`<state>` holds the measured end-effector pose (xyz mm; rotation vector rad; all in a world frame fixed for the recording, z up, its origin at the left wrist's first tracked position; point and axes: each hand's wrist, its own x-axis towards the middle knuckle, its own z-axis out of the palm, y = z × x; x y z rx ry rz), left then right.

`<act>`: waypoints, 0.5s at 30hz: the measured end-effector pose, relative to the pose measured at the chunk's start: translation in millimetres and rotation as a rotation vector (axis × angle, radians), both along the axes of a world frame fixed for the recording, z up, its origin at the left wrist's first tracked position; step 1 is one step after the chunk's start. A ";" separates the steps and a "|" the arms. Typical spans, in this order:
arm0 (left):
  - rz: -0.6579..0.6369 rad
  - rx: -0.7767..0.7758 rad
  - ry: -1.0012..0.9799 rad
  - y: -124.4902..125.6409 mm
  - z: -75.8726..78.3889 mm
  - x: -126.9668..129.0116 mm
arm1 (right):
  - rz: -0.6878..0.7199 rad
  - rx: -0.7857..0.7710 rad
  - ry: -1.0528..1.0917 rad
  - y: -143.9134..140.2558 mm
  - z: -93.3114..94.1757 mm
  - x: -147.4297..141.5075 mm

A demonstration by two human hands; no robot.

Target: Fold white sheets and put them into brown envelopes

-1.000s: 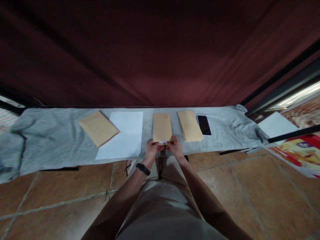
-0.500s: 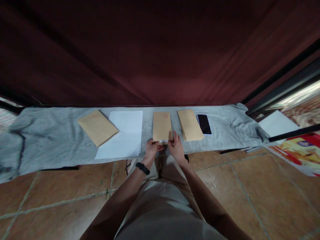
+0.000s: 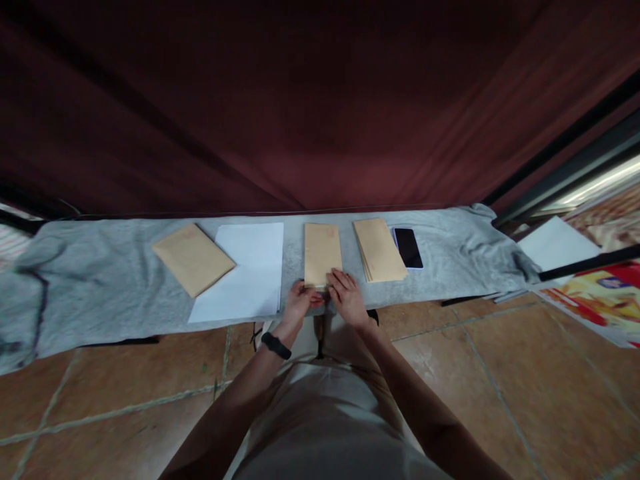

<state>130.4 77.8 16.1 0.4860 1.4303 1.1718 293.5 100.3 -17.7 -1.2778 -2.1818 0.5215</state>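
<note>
A brown paper envelope [image 3: 323, 247] lies upright in front of me on the grey cloth. My left hand [image 3: 299, 303] is at its lower left corner, the thumb by the edge and the fingers curled along the near end, pinching it. Across the lower right part of the envelope, my right hand [image 3: 346, 298] rests with its fingers stretched out flat. A thin pale strip shows at the near end between the hands; the rest of that end is covered by fingers.
To the right lie a fanned stack of brown envelopes [image 3: 380, 250] and a phone [image 3: 409, 248]. On the left, white paper sheets [image 3: 250, 267] sit partly under another brown envelope [image 3: 194, 259]. Grey cloth [image 3: 100, 280] covers the narrow surface; a dark red curtain [image 3: 320, 133] hangs behind.
My right hand has moved from the envelope's right edge onto its lower face, fingers now flat. The white strip at the near end is less visible. My left hand stays at the lower left corner.
</note>
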 end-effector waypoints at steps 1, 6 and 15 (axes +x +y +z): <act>0.005 -0.005 0.014 -3.3 0.5 -3.1 | 0.000 0.003 -0.013 -0.5 -0.8 0.0; 0.009 0.145 0.374 -16.9 5.4 -17.8 | 0.006 0.028 -0.053 -2.5 -2.4 0.8; -0.467 0.546 1.149 24.7 -1.7 -6.4 | 0.012 0.108 -0.133 -2.1 -4.8 0.7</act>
